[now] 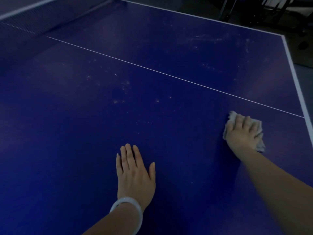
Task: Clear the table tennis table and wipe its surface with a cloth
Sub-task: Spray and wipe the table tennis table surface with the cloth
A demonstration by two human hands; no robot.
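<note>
We see the blue table [152, 56] filling nearly the whole frame, its white centre line running from the upper left down to the right edge, the net [25, 19] in the upper left corner and a white border down the right side. Nothing stands on the half we can see, so we judge the clearing done and the wiping under way; pale specks and smears lie scattered across the middle and the upper right, which we take for dust not yet reached. Our left hand [133, 172] lies flat on the surface at lower centre, fingers straight and close together, thumb out to the side, a pale bangle [127, 211] on the wrist; it looks to us like a brace. Our right hand [243, 133] at the right of the frame presses on the cloth [257, 139], fingers spread a little and curled over its folds. The cloth lies bunched on the table just below the centre line, near the right border. It looks soft, light and limp to us, so it should be held under a flat palm rather than pinched by a corner.
</note>
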